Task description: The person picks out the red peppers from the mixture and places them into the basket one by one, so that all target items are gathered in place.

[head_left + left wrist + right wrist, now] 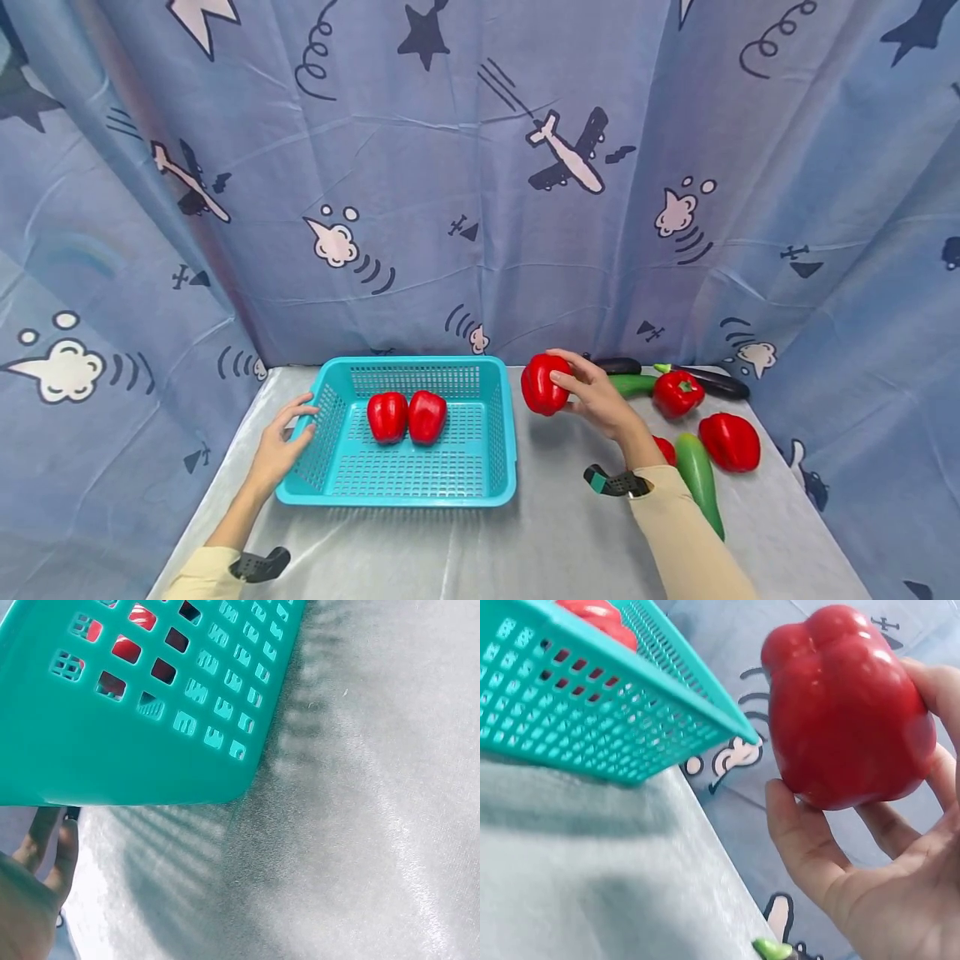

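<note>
My right hand (597, 398) grips a red bell pepper (546, 384) above the table, just right of the turquoise basket (397, 501). In the right wrist view the fingers curl round that pepper (847, 712), with the basket (615, 690) beside it. Two red peppers, one on the left (387, 417) and one on the right (427, 417), lie side by side in the basket. My left hand (280, 446) is at the basket's left rim, fingers relaxed. The left wrist view has that hand (41, 885) at the basket's edge (135, 780); its contact is partly hidden.
On the table's right lie a red pepper with a green stem (678, 394), a larger red pepper (730, 442), a green cucumber-like vegetable (699, 479), another green one (632, 384) and dark eggplants (712, 382). A patterned blue curtain (420, 250) hangs behind the table (390, 558).
</note>
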The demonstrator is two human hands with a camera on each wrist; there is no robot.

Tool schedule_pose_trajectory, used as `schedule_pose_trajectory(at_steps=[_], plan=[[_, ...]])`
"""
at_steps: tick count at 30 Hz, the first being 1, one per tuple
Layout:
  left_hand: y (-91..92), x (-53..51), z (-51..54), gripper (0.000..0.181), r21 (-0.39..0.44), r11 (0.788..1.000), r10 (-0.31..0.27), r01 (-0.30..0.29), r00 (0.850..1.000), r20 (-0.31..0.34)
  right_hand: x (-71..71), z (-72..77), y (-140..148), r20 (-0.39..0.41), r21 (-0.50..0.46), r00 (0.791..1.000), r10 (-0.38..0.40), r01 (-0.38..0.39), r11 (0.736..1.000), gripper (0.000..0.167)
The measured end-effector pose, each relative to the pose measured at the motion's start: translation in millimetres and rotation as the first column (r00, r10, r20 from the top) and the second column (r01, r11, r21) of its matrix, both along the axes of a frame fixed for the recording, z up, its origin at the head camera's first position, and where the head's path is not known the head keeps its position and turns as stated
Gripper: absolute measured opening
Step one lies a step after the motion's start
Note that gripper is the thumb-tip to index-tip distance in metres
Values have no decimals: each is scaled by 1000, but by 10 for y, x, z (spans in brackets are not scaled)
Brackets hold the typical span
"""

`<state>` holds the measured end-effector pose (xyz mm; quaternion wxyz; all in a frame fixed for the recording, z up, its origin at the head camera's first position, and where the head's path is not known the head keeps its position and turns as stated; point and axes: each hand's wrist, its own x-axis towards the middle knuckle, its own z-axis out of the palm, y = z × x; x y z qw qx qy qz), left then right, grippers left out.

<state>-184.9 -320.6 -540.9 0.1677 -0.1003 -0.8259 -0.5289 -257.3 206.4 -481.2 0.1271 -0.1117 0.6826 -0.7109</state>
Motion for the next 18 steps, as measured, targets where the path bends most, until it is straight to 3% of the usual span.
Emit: schedule_pose_trajectory(at_steps=[9,18], plan=[[-6,1,-12,26,-1,1000,4,-4,1000,3,-61,143,-258,1,-40,999,34,-34,999,50],[-1,-6,-1,25,1,1000,9,-9,1000,7,-144,184,-529,-44,3,998,45,-45,999,54]])
